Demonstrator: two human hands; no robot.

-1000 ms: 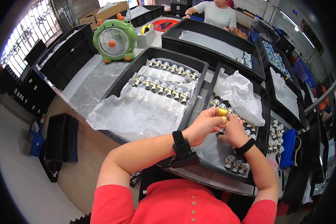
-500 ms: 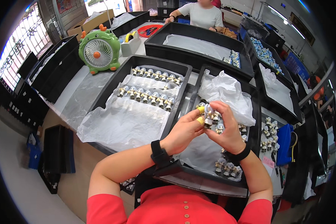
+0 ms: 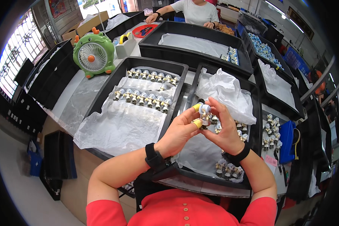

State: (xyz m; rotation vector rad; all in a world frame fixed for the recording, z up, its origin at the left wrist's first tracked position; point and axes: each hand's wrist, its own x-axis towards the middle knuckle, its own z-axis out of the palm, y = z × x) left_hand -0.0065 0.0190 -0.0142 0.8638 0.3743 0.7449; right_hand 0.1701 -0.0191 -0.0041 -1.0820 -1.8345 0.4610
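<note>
My left hand (image 3: pixel 181 132) and my right hand (image 3: pixel 223 128) meet over the right black tray (image 3: pixel 252 113) and together hold one small grey-white figurine (image 3: pixel 205 111). Yellow covers sit on my left thumb and forefinger tips. Several more figurines (image 3: pixel 226 169) stand on white paper in this tray, near its front edge and under my hands. The left black tray (image 3: pixel 101 94) holds two rows of the same figurines (image 3: pixel 142 98) on white paper. Both wrists wear black bands.
A green toy-shaped desk fan (image 3: pixel 93 54) stands at the back left. More black trays (image 3: pixel 199 45) with white paper fill the far table, where another person (image 3: pixel 194 11) works. A crumpled white bag (image 3: pixel 224 92) lies behind my hands. Blue pieces (image 3: pixel 263 49) fill a tray at right.
Both hands have lifted the figurine up from the tray's surface and farther from me. The view has tilted, so the trays appear lower in the picture.
</note>
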